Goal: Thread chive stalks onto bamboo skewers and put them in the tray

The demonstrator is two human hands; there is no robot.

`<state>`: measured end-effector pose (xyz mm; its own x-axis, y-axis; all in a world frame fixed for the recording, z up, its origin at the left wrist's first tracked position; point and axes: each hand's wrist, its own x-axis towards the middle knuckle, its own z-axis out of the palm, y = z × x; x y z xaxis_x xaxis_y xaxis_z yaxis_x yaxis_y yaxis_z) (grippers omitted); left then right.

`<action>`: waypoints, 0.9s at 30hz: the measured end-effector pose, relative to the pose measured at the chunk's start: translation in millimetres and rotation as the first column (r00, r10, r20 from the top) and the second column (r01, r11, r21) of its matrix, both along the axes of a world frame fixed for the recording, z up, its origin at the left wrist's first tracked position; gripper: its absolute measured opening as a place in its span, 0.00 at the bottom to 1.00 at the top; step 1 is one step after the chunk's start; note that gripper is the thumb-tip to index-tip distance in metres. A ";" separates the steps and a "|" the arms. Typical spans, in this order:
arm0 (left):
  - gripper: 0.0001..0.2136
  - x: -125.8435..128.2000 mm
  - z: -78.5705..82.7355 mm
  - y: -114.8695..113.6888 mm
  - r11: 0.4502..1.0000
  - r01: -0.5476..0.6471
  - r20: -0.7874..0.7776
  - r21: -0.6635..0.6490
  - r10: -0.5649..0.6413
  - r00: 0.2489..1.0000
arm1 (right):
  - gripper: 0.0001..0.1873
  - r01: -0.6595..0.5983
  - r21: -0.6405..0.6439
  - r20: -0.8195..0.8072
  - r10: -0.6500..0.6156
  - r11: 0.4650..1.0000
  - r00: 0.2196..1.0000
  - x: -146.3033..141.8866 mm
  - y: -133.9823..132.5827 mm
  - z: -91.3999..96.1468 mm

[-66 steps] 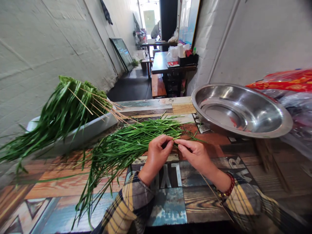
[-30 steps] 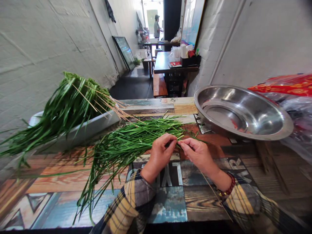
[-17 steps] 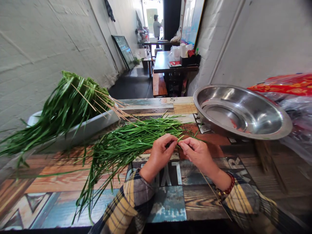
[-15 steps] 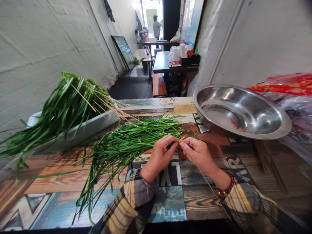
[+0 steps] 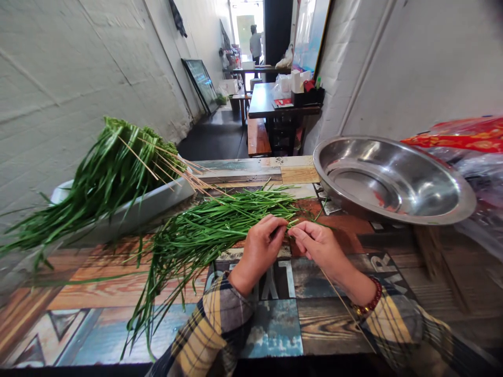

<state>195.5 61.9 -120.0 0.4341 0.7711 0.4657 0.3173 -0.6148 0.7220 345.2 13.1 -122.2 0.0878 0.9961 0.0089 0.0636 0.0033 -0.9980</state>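
Both hands meet at the right end of a loose pile of green chives (image 5: 212,225) on the table. My left hand (image 5: 262,246) is closed in a pinch on the pale end of a chive. Close beside it, my right hand (image 5: 320,246) has thumb and forefinger pressed together, with a thin wooden skewer (image 5: 346,308) running from under the palm toward my right forearm. The skewer's tip is hidden by the fingers. At the left, a white tray (image 5: 129,209) bears a thick stack of chives (image 5: 118,162), with several bare skewers (image 5: 184,170) jutting out to the right.
A wide steel basin (image 5: 451,207) stands at the right, with a little reddish matter inside. Beyond it lies a red and clear plastic bag (image 5: 471,136). Farther off are another table (image 5: 261,99), a bench (image 5: 257,137) and a person (image 5: 255,44) near the doorway.
The hands stay nearly in place, with the right fingers shifted slightly at the chive end. The whole view has slid a little. The distant person has turned.
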 end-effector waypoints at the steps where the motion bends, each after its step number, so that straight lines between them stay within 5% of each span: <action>1: 0.06 0.4 0.0 -0.6 1.000 0.016 -0.009 -0.005 -0.016 1.000 | 0.17 0.013 0.021 0.016 -0.014 1.000 1.000 -0.1 -0.2 0.1; 7: 0.07 -4.9 8.7 2.8 0.996 0.088 -0.081 0.000 -0.088 0.993 | 0.18 0.018 0.065 0.115 -0.025 0.998 0.993 1.1 0.4 -1.2; 12: 0.09 -18.2 11.6 18.1 0.997 -0.056 -0.040 0.056 0.058 0.998 | 0.13 -0.069 -0.009 0.210 0.069 0.998 0.975 0.0 0.7 -6.2; 22: 0.06 -17.6 2.8 22.7 0.951 -0.013 -0.502 0.309 0.174 0.847 | 0.12 -0.074 -0.001 0.288 0.072 0.997 0.955 -0.7 0.1 -9.6; 27: 0.03 -15.8 6.3 20.1 0.925 -0.116 -0.408 0.362 0.269 0.872 | 0.12 -0.058 0.017 0.259 0.052 0.998 0.965 -1.5 0.4 -6.2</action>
<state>179.7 81.9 -113.7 0.5102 0.7052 0.4923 0.6912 -0.6768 0.2532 343.7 13.5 -128.4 0.0244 0.9985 0.0486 0.3180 0.0384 -0.9473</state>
